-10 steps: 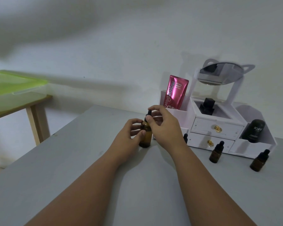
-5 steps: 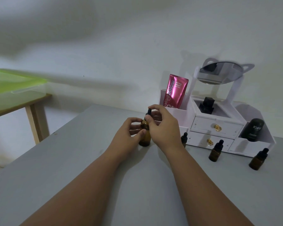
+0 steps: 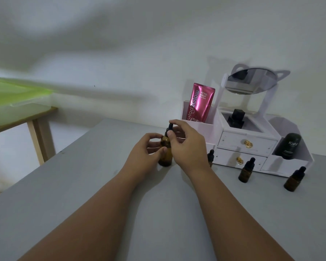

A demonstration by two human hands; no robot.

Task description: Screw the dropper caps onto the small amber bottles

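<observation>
1. Table (image 3: 83, 185), grey, carries everything; a white organiser (image 3: 248, 142) stands at its far right.
2. Left hand (image 3: 143, 155) curls thumb and fingers round the amber bottle (image 3: 166, 153), steadying its body from the left.
3. Right hand (image 3: 188, 146) comes in from the right, thumb and fingertips pinching the dropper cap (image 3: 169, 129).
4. The amber bottle stands upright on the table between both hands, long axis vertical.
5. Smaller capped bottles (image 3: 246, 171) stand apart to the right, near the organiser.
6. The dropper cap sits on the neck, in line with that axis, so the twist likely turns about the vertical; how far it is threaded cannot be told.
</observation>
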